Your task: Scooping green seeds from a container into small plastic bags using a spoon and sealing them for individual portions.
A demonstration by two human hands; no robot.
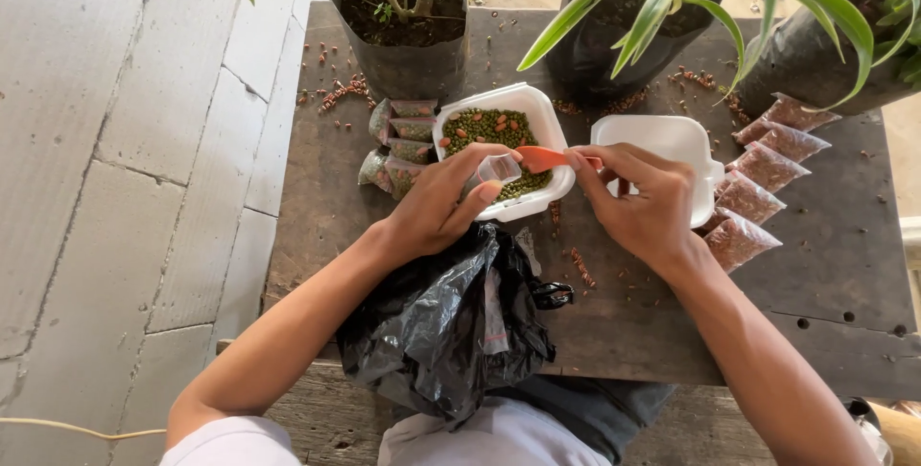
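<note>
Black plastic bag lies nearest. Left hand grips a small clear bag over the white tray of green beans; right hand pinches an orange scoop. Filling step seems underway; the next move probably needs a steady pour into the bag's mouth.

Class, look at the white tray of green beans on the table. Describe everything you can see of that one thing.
The white tray is a shallow, rounded-corner container that looks like foam. It sits flat on the dark wooden table, in front of a black plant pot. It holds small green beans with a few reddish-brown ones mixed in. The left hand holds a small clear bag over its near edge, and the right hand holds an orange scoop above the beans. Small filled packets lie against its left side.
</note>
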